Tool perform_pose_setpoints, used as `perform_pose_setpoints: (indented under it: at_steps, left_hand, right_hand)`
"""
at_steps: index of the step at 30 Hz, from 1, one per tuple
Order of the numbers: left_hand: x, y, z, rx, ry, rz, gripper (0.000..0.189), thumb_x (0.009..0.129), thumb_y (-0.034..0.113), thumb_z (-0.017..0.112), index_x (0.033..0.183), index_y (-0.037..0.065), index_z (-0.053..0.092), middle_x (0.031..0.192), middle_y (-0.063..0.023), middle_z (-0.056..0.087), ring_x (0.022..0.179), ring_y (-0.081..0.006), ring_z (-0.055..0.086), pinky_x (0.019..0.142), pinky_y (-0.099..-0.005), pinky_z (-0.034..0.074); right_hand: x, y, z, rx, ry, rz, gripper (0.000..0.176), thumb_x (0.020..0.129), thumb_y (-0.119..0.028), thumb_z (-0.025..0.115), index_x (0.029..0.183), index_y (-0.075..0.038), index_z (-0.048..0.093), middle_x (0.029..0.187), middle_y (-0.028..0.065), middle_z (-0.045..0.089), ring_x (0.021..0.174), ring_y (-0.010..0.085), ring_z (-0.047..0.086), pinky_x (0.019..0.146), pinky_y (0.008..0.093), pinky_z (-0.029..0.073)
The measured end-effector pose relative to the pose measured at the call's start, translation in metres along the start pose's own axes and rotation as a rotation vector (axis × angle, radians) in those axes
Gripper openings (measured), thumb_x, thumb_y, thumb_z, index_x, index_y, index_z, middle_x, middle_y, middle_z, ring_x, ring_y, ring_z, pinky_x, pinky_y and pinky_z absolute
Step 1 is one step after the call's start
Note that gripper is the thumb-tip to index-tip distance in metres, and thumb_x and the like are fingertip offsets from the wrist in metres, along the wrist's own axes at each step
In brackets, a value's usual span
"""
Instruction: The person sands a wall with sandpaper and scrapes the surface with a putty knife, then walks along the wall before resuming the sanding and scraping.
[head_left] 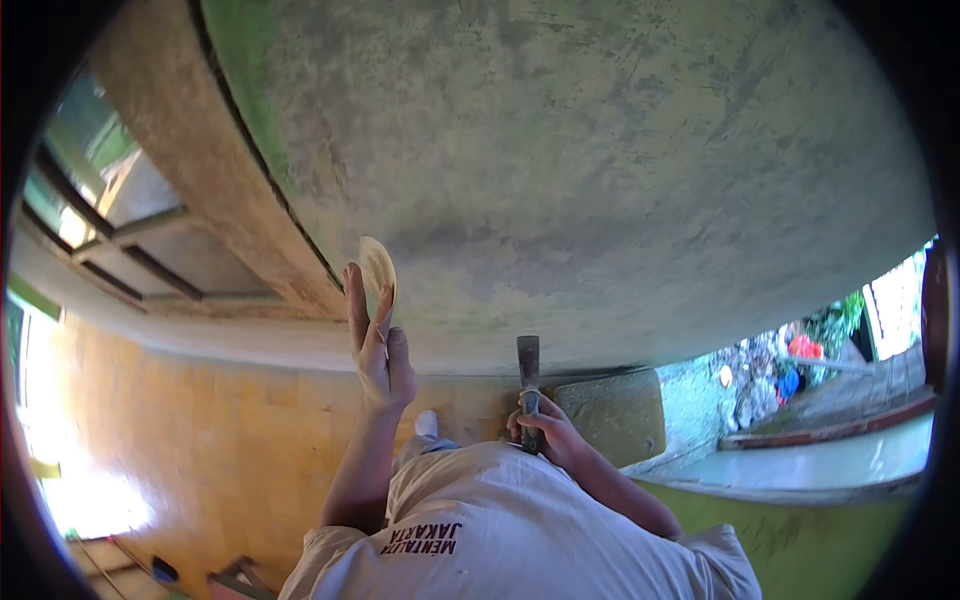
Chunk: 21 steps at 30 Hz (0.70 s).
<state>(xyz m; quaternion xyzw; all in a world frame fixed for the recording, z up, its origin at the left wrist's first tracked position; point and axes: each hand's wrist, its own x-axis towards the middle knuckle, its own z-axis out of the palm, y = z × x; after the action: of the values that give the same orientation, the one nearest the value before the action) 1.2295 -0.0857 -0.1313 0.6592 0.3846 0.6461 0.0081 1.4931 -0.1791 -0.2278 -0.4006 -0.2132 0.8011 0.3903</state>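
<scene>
My left hand (385,355) is raised close to the wall (600,170), its fingers around a thin, pale, curved piece (378,265); I cannot make out its exact kind. The wall has a patchy grey-green surface with dark scuffs. Lower down, in front of my shirt, my right hand (555,430) is closed around the handle of a scraper (528,375). Its flat dark blade points up toward the wall and is apart from my left hand.
A wooden window frame (215,170) with panes borders the wall on the left. Below lies a yellow tiled floor (230,420). A brownish board (610,415) is at the wall's foot, beside a doorway with a pale sill (820,465). Plants and clutter show outside.
</scene>
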Motion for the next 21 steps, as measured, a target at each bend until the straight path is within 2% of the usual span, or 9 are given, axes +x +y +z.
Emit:
perform_pose_setpoints:
  at_steps: [3,8,9,11,13,14,16,18,21]
  left_hand:
    - [-0.041,0.020,0.013,-0.049,0.028,-0.243,0.041,0.091,0.003,0.037,0.131,-0.003,0.047,0.146,-0.0243,0.029,0.137,-0.0378,0.026,0.111,-0.0448,0.019]
    - [-0.129,0.036,0.039,-0.489,0.281,-1.075,0.043,0.096,0.017,0.046,0.134,-0.002,0.041,0.133,-0.0107,0.047,0.124,-0.0171,0.041,0.102,-0.0295,0.031]
    - [-0.142,0.039,0.043,-0.473,0.299,-1.078,0.043,0.096,0.017,0.046,0.134,-0.002,0.041,0.133,-0.0107,0.047,0.124,-0.0171,0.041,0.102,-0.0295,0.031]
    - [-0.170,0.048,0.049,-0.583,0.638,-1.209,0.046,0.095,0.023,0.051,0.134,0.001,0.042,0.123,-0.0047,0.052,0.115,-0.0130,0.046,0.095,-0.0273,0.035]
    - [-0.199,0.054,0.043,-0.570,0.686,-1.268,0.045,0.095,0.025,0.052,0.133,0.002,0.043,0.121,-0.0042,0.053,0.114,-0.0134,0.047,0.094,-0.0273,0.035]
    - [-0.213,0.057,0.038,-0.576,0.720,-1.319,0.045,0.094,0.026,0.053,0.133,0.004,0.045,0.120,-0.0036,0.053,0.113,-0.0139,0.047,0.093,-0.0273,0.036]
    - [-0.248,0.061,0.031,-0.586,0.794,-1.370,0.046,0.094,0.028,0.053,0.133,0.006,0.044,0.121,-0.0035,0.053,0.113,-0.0149,0.047,0.093,-0.0299,0.036]
    - [-0.279,0.065,0.024,-0.602,0.864,-1.421,0.047,0.094,0.029,0.053,0.134,0.008,0.044,0.122,-0.0033,0.052,0.114,-0.0159,0.048,0.094,-0.0325,0.036]
    - [-0.314,0.071,0.013,-0.484,0.941,-1.576,0.048,0.093,0.032,0.052,0.136,0.013,0.041,0.124,-0.0032,0.052,0.113,-0.0181,0.048,0.094,-0.0398,0.037]
  right_hand:
    - [-0.026,-0.008,-0.026,-0.067,-0.015,0.048,0.037,0.076,0.001,0.057,0.109,-0.009,0.044,0.090,0.0145,0.061,0.081,0.0218,0.059,0.075,0.0343,0.046]
    - [-0.056,-0.003,-0.070,-0.133,-0.086,0.047,0.045,0.072,0.002,0.058,0.113,-0.007,0.043,0.087,0.0095,0.057,0.080,0.0194,0.058,0.074,0.0328,0.046]
    - [-0.062,-0.007,-0.070,-0.187,-0.057,0.089,0.049,0.072,0.004,0.059,0.117,-0.005,0.044,0.085,0.0068,0.054,0.079,0.0160,0.057,0.071,0.0296,0.046]
    - [-0.064,-0.013,-0.084,-0.396,-0.093,0.084,0.050,0.072,0.004,0.061,0.119,-0.004,0.044,0.086,0.0062,0.054,0.079,0.0141,0.056,0.070,0.0278,0.046]
    - [-0.066,-0.012,-0.101,-0.787,-0.088,-0.078,0.054,0.073,0.002,0.066,0.122,-0.002,0.046,0.088,0.0043,0.055,0.078,0.0095,0.054,0.070,0.0238,0.046]
    - [-0.067,-0.013,-0.111,-0.798,-0.101,-0.067,0.054,0.073,0.002,0.066,0.122,-0.002,0.046,0.088,0.0043,0.055,0.078,0.0095,0.054,0.070,0.0238,0.046]
    - [-0.070,-0.035,-0.101,-1.065,-0.040,-0.228,0.050,0.071,-0.006,0.071,0.117,-0.001,0.051,0.095,0.0046,0.057,0.094,0.0170,0.054,0.088,0.0317,0.043]
    - [-0.070,-0.056,-0.091,-1.087,-0.049,-0.245,0.045,0.074,-0.009,0.073,0.114,-0.002,0.053,0.097,0.0042,0.058,0.094,0.0138,0.054,0.085,0.0304,0.044]
    - [-0.066,-0.077,-0.070,-0.779,-0.090,-0.296,0.038,0.077,-0.001,0.068,0.111,0.000,0.049,0.095,0.0045,0.055,0.086,0.0100,0.054,0.076,0.0259,0.047]
